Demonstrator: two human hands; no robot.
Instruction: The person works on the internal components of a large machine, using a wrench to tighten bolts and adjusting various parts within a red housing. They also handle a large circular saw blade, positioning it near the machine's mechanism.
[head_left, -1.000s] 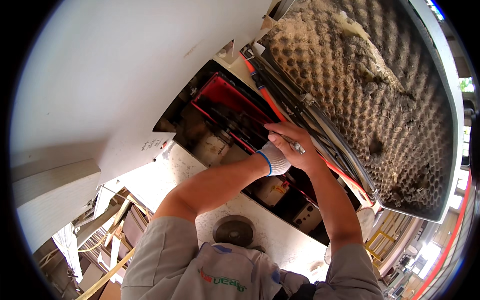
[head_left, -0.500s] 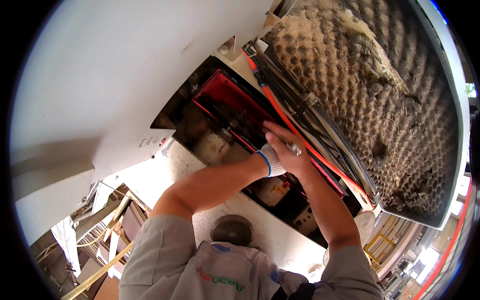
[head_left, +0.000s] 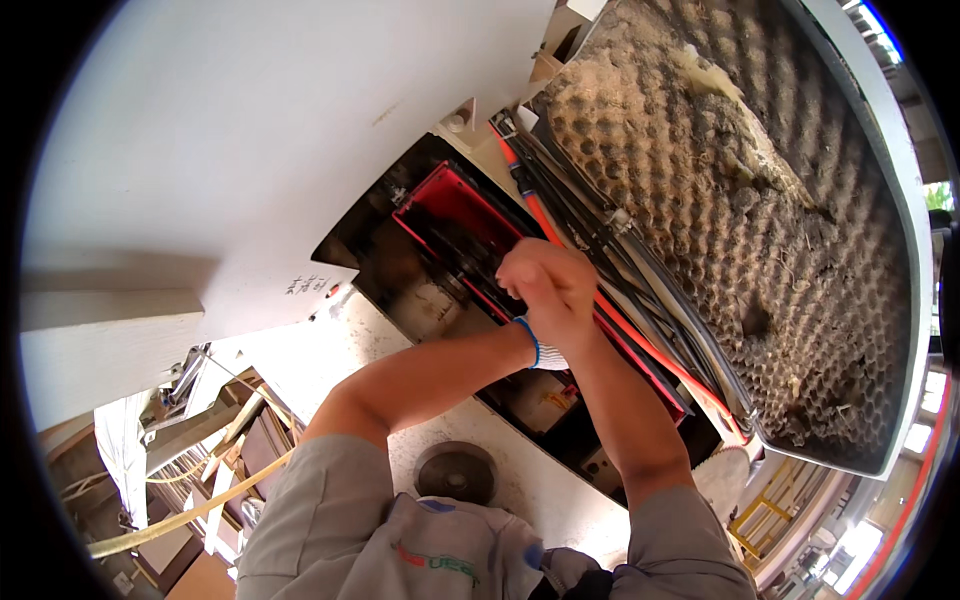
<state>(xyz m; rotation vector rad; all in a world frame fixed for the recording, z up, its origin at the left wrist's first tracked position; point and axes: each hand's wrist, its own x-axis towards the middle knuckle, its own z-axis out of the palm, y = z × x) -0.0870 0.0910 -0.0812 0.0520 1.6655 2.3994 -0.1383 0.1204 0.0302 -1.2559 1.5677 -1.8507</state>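
Both my hands meet at an open compartment (head_left: 385, 265) in a white machine body. My right hand (head_left: 552, 285) lies on top with its fingers curled over my left hand (head_left: 545, 352), which wears a white glove with a blue cuff. Only the glove's wrist part shows; anything held is hidden. The hands sit against a red metal frame (head_left: 440, 200) inside the opening, beside a bundle of black and orange cables (head_left: 640, 330).
A raised hatch lid lined with dirty egg-crate foam (head_left: 740, 200) stands at the right. A white panel (head_left: 250, 120) fills the upper left. A round grey cap (head_left: 457, 472) sits below the opening. Wooden pieces and a yellow hose (head_left: 180, 520) lie lower left.
The view has shifted slightly. My right hand has closed down over the gloved left hand, and the small metal piece seen at its fingertips earlier is now hidden.
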